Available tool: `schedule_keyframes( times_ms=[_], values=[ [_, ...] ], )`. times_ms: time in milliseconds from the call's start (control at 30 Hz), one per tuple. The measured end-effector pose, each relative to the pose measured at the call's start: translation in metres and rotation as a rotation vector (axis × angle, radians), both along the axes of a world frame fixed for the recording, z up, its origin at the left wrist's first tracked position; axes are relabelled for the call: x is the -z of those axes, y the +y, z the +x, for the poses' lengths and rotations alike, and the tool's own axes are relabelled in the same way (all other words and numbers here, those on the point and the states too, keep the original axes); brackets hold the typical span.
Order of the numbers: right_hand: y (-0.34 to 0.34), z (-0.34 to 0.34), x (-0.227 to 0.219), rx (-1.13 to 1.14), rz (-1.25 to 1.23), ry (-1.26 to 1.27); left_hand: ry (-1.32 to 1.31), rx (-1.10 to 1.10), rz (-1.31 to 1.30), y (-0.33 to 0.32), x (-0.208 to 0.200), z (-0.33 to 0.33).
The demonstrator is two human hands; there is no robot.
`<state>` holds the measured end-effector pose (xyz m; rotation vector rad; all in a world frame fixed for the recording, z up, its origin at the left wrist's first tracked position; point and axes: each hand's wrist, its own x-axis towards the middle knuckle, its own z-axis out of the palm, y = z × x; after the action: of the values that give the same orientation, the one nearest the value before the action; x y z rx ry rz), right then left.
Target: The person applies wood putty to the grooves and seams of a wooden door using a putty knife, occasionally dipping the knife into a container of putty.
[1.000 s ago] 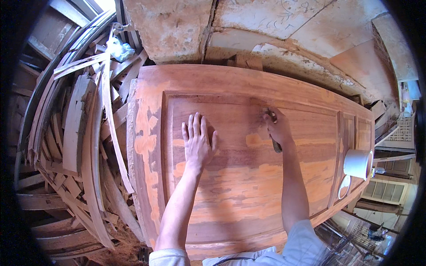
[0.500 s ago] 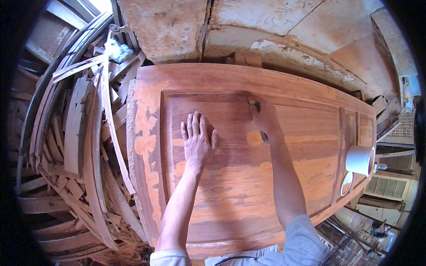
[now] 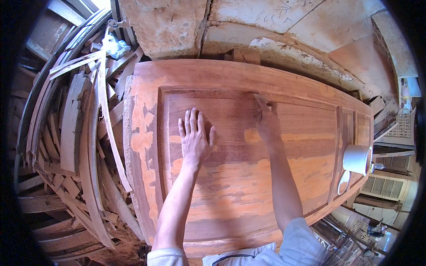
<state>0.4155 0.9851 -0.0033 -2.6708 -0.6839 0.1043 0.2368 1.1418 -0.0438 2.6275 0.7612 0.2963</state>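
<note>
A reddish-brown wooden panel door (image 3: 301, 139) lies flat in front of me, with orange filler patches smeared over its face and left edge. My left hand (image 3: 195, 137) rests palm down on the recessed panel, fingers spread, holding nothing. Farther right, my right hand (image 3: 269, 123) is closed around a small dark flat piece (image 3: 258, 101), its end near the panel's far moulding. The fingers hide most of that piece, so its exact kind cannot be made out. A white tub (image 3: 356, 159) with a handle stands on the door's right part.
Offcuts and long wood strips (image 3: 73, 128) are heaped left of the door, with a clear plastic bag (image 3: 116, 47) on top. Dusty stone-like slabs (image 3: 266, 20) stand along the far side. Sawdust (image 3: 117, 252) lies at lower left.
My right hand has turned slightly on the far part of the panel, and the dark piece now points away from me. The left hand stays flat in place. The whole view has shifted a little.
</note>
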Motion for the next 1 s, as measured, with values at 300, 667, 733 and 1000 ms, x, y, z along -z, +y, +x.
schedule_keyframes(
  times_ms=[300,667,733,1000],
  values=[
    [0.004,0.006,0.023,-0.053,0.024,-0.086,-0.008,0.021,-0.011,-0.004,-0.001,0.003],
    [-0.005,0.036,-0.080,0.001,0.060,0.538,-0.007,-0.025,0.025,0.003,0.003,-0.001],
    [-0.037,0.040,-0.059,0.166,0.406,0.652,-0.017,0.004,0.025,0.001,0.002,-0.001],
    [-0.037,0.016,-0.009,0.396,0.677,0.725,-0.003,0.014,0.013,0.001,0.000,-0.001]
  ],
)
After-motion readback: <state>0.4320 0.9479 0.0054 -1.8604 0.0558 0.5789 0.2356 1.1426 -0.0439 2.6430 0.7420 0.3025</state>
